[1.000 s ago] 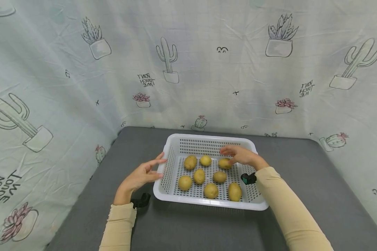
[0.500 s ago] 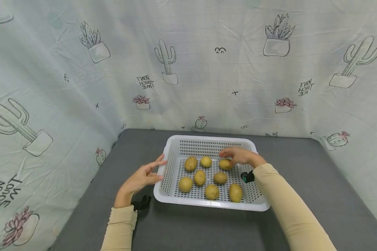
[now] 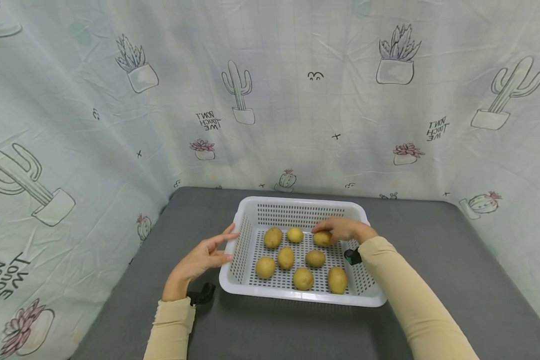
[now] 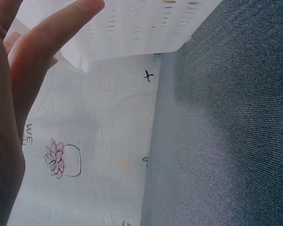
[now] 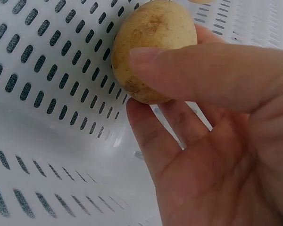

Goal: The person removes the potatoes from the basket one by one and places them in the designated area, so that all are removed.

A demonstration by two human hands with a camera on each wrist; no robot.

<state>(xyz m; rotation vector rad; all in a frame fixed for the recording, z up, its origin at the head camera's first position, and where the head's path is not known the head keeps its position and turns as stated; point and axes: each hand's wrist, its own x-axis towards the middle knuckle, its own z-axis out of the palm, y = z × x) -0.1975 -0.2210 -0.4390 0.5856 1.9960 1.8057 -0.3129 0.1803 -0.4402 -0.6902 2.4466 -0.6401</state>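
A white perforated plastic basket (image 3: 302,296) sits on the dark grey table with several yellow potatoes lying spread on its floor. Inside, near the far right corner, my right hand (image 3: 344,229) grips a potato (image 3: 322,240). The right wrist view shows the thumb pressed on the near side of that potato (image 5: 153,28), with fingers round its other side. At the basket's left rim my left hand (image 3: 202,260) rests with fingers and thumb loosely extended, touching the edge. In the left wrist view its thumb (image 4: 56,33) lies against the basket wall.
Nearest the held potato are a small round potato (image 3: 295,234) and an oval one (image 3: 315,258). A pale curtain (image 3: 288,125) printed with cacti hangs behind and beside the grey tabletop (image 3: 270,330).
My right hand has lowered a little, and its fingers have closed round the far right potato. The left hand stays at the rim. The head view has shifted slightly.
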